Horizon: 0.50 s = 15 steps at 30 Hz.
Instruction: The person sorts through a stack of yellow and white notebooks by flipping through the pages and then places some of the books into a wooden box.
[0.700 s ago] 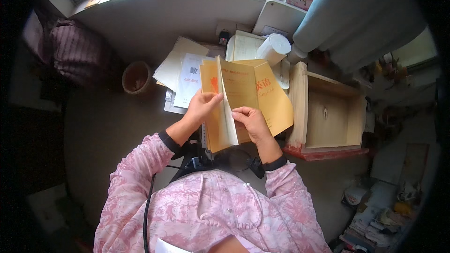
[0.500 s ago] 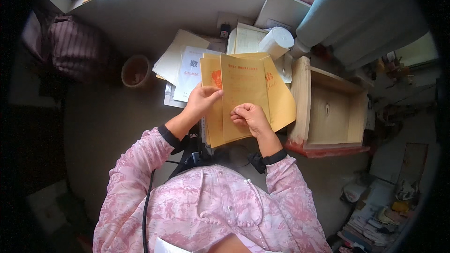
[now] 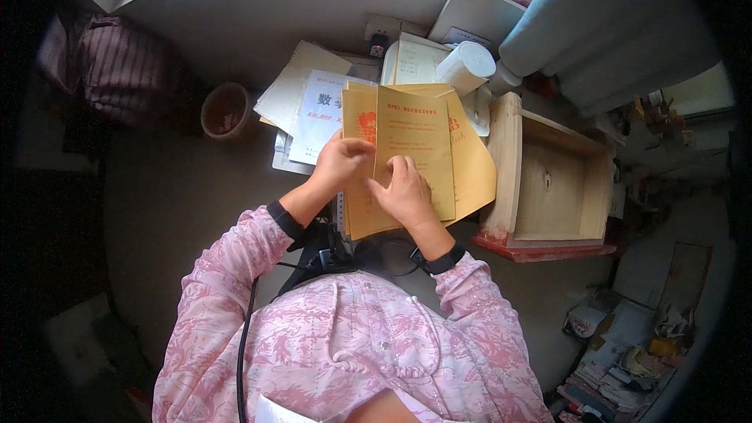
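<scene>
A stack of yellow exercise books (image 3: 360, 204) with red print lies in front of me. On top is a narrower yellow exercise book (image 3: 415, 121) with lines of red print on its cover. My left hand (image 3: 338, 163) is closed at the top book's left edge, its thumb and fingertips gripping there. My right hand (image 3: 405, 194) rests over the lower part of that cover, fingers apart and the thumb stretched toward the left edge. Another yellow book (image 3: 474, 164) sticks out slanted on the right, partly covered.
Left of the stack lie a white booklet (image 3: 317, 98) and loose papers (image 3: 294, 78). A white roll (image 3: 468, 63) stands behind, right. A wooden drawer (image 3: 505, 168) sits to the right. A bin (image 3: 227, 112) stands on the floor at left; a grey-blue curtain (image 3: 603, 16) hangs far right.
My right hand has shifted slightly left and its curled fingers have spread onto the cover. The top book has moved a little right, and its red print shows more clearly.
</scene>
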Motion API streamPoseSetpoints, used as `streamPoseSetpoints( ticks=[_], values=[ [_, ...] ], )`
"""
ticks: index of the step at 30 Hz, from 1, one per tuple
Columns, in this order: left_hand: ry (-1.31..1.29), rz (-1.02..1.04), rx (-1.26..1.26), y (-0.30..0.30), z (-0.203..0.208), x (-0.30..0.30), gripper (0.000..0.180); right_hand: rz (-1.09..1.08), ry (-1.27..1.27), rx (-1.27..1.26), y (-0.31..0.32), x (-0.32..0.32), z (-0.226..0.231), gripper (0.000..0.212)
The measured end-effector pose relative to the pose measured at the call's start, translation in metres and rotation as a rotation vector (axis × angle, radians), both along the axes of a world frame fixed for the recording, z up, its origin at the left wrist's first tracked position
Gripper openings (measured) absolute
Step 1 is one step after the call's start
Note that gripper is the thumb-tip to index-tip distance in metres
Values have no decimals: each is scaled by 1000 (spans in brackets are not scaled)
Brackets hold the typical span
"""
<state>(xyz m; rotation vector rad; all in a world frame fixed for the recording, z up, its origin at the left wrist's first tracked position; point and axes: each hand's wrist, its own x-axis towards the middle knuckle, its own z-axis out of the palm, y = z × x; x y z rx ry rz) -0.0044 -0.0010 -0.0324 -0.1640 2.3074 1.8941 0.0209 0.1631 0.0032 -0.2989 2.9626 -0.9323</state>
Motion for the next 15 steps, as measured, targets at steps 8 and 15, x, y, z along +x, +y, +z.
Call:
streamPoseSetpoints(
  ticks=[8,15],
  values=[
    [26,-6,0,2,4,1,12,-60,-311,-399,24,-12,-34,13],
    [-58,-13,13,-2,5,-1,14,-184,-939,-1099,65,-23,-33,7]
  ],
)
